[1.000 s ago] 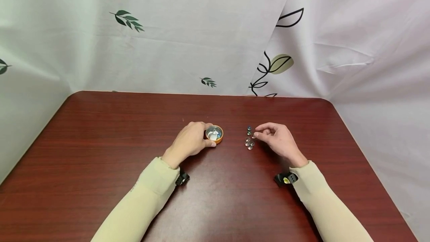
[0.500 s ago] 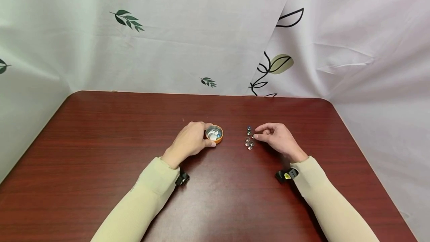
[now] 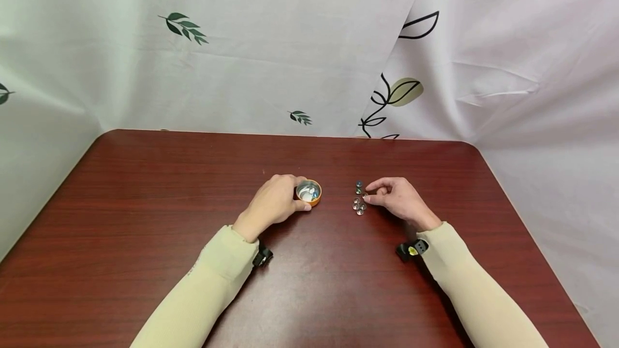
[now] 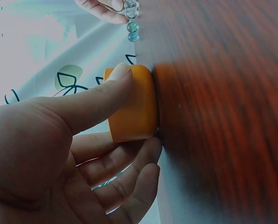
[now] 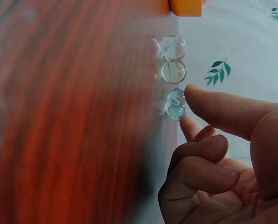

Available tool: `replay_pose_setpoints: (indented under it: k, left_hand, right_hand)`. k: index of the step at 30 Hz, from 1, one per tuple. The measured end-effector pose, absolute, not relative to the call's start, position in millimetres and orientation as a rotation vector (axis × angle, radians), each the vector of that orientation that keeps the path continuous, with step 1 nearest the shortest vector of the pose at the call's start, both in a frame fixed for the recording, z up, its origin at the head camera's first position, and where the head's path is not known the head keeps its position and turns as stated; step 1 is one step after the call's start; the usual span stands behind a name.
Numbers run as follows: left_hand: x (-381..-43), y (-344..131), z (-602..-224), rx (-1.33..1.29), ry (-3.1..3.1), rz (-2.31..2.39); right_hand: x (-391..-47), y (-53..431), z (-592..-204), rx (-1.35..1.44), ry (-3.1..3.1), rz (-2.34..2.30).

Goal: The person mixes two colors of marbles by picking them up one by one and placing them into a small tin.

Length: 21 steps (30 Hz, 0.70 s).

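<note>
So the clear glass marbles (image 3: 356,201) sit in a loose bunch on the far half of the table (image 3: 309,283), a bit right of the middle, and a couple at the far end look bluish-green. The right hand (image 3: 400,200) has its thumb tip right at one of them, index finger held apart from the thumb, other fingers curled in. Whether the index touches glass too, can't tell.

Just left of the bunch, an orange cup (image 4: 134,112) with a silvery inside sits on the table, and the left hand (image 3: 272,200) grips it between thumb and fingers. There's clear and blue stuff in it, but glare makes a count hopeless.

Table's a glossy reddish-brown woodgrain with rounded far corners; the near edge is cut off. Pale fabric (image 3: 271,58) hangs beyond the far edge and both sides, printed with leaf sprigs. Faint marks on the left sleeve (image 3: 203,283) are too small to read. The black gadget (image 3: 412,249) on the right wrist has a yellow patch, also illegible.
</note>
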<state>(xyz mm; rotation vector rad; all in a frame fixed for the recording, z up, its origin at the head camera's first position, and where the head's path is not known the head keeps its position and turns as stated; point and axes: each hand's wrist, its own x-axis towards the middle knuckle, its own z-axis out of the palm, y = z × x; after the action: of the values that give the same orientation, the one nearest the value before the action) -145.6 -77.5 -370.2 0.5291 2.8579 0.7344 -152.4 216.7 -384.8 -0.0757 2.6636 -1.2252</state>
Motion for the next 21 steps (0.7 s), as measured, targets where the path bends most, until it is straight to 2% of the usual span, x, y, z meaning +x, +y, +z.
replay_pose_setpoints:
  k: [21]
  left_hand:
    - [-146.5,-78.4,-371.7,0.536,2.861,0.744]
  right_hand:
    - [-156.5,214.3,-386.3,-0.117,2.657,-1.186]
